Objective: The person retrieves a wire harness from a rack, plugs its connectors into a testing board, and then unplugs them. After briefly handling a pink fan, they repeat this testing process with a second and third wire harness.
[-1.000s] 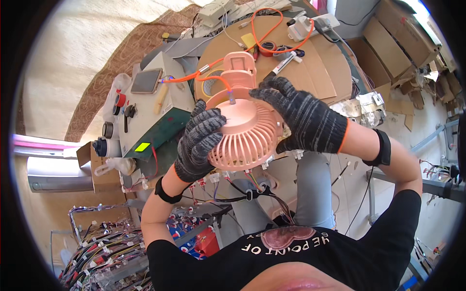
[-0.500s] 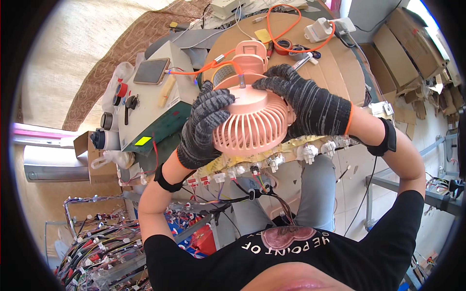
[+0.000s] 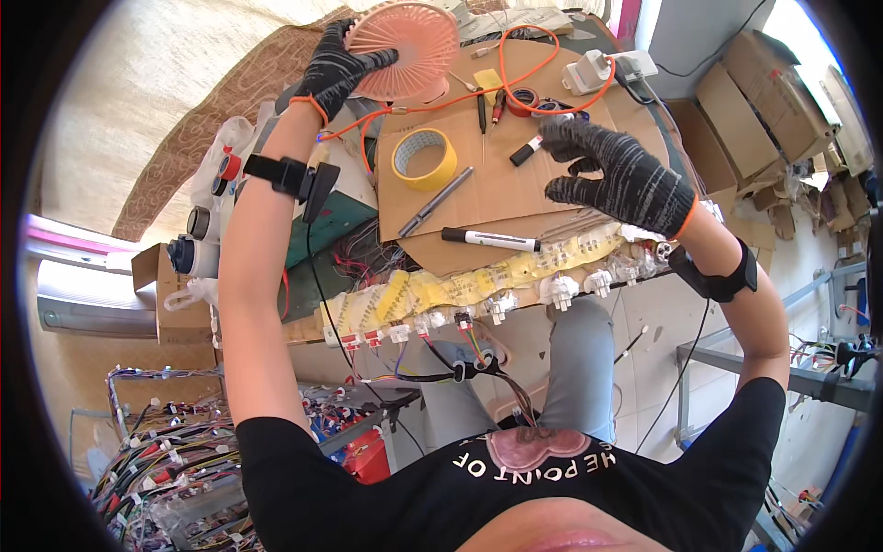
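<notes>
My left hand [image 3: 340, 66], in a black-and-grey knit glove, grips a pink handheld fan [image 3: 418, 57] by the rim of its slatted cage. It is raised over the far left of the table, the thumb lying across the slats. My right hand [image 3: 621, 175], gloved alike, hovers over the right side of the cardboard [image 3: 552, 204] with its fingers bent and apart. Near its fingertips is a black-capped white marker [image 3: 525, 151]. On the cardboard lie a yellow tape roll [image 3: 423, 182], a grey pen [image 3: 436, 201] and another marker [image 3: 490, 239].
An orange cable [image 3: 543, 69] loops across the back to a white plug adapter [image 3: 589, 70]. Two slim tools [image 3: 481, 112] lie near it. Along the front edge runs a yellow-taped strip [image 3: 460, 278] with white connectors and wires. Boxes [image 3: 782, 92] stand at right.
My left hand has carried the fan up and away to the far left. My right hand has let go of it and moved right. The tape roll, pen and markers have come into view.
</notes>
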Motion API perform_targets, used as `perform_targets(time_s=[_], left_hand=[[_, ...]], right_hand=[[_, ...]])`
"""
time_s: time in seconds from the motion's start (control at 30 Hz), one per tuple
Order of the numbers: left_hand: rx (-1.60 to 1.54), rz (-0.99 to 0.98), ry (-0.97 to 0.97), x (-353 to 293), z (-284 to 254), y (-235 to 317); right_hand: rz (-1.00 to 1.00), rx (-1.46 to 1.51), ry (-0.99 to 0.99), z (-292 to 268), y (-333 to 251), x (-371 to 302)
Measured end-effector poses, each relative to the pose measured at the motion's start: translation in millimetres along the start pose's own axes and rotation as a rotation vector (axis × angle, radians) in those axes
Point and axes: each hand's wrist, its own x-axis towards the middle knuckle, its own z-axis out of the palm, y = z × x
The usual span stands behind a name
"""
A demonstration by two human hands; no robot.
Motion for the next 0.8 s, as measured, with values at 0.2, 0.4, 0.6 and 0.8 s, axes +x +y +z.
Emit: perform_targets(time_s=[0.2,0.4,0.6,0.8], left_hand=[[-1.012,-0.416,-0.330,-2,-12,4],[-1.145,-0.602,-0.530,5,2,6],[-1.040,-0.556,-0.558,15,11,-2],[-0.619,-0.186,-0.398,22,16,10]], right_hand=[[0.059,0.267,-0.085,-6,17,1],[-0.014,0.292,-0.071,-4,13,0],[0.016,0.194,-0.084,-9,10,-8],[-0.014,0.240,0.011,-15,16,-14]])
